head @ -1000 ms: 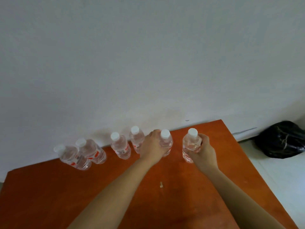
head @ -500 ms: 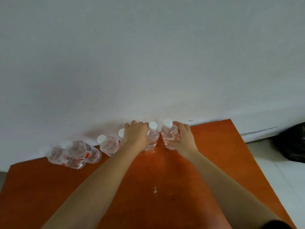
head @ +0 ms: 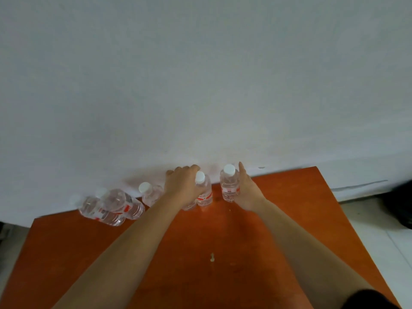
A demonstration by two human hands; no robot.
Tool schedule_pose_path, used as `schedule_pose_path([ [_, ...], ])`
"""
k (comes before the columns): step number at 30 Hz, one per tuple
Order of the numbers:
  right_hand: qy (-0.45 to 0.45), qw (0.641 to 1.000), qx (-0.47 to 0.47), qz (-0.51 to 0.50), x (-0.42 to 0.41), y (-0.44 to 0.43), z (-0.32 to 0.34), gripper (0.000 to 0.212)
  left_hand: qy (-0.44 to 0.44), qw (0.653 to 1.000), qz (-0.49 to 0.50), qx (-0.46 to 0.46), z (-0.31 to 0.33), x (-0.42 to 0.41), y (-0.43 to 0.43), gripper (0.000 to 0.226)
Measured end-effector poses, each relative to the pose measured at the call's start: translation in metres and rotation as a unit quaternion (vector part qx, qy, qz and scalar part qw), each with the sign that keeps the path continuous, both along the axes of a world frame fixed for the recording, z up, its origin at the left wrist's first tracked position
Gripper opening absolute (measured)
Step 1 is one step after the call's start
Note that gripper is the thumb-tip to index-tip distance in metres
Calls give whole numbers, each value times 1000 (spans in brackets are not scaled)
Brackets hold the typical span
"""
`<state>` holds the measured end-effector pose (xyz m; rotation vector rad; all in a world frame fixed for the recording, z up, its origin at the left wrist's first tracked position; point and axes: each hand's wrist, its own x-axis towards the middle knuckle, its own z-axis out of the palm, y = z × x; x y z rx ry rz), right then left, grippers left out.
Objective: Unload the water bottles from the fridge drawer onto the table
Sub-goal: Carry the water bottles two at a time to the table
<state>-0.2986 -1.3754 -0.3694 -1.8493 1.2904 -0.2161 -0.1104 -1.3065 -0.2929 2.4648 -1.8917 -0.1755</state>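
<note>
Several clear water bottles with white caps and red labels stand in a row along the far edge of the orange table [head: 289, 219], against the wall. My left hand [head: 182, 186] is wrapped around one bottle [head: 204, 191] that stands on the table. It partly hides another bottle just to its left. My right hand [head: 247, 192] rests beside the rightmost bottle [head: 228, 186], fingers straightened and spread, palm still touching it. Further left stand one bottle [head: 151, 194] and two more [head: 124, 202] [head: 100, 211]. No fridge drawer is in view.
A white wall [head: 200, 85] rises right behind the bottles. A small pale crumb [head: 212, 257] lies mid-table. Pale floor tiles [head: 379, 230] lie beyond the table's right edge, with a dark bag [head: 401, 206] on them.
Both hands carried their bottles away from me to the wall end of the row and set them down. The right hand's fingers have loosened from its bottle.
</note>
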Motion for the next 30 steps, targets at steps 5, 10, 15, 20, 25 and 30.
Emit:
schedule_pose_path([
  [5, -18, 996, -85, -28, -4, 27, 45, 95, 20, 999, -21, -18, 26, 6, 24, 57],
  [10, -11, 959, -279, -49, -7, 57, 117, 64, 37, 987, -34, -155, 74, 14, 61, 45],
  [15, 2, 900, -417, -129, -11, 111, 171, 55, 23, 955, -72, -288, 115, 26, 110, 46],
  [20, 30, 871, -455, -183, -29, 180, 193, 56, 52, 923, -145, -351, 139, 8, 145, 53],
  [25, 79, 849, -463, -241, -88, 245, 209, 59, 128, 898, -219, -359, 155, -61, 168, 56],
  [30, 140, 798, -478, -339, -187, 320, 230, 58, 164, 872, -314, -338, 169, -163, 201, 56],
])
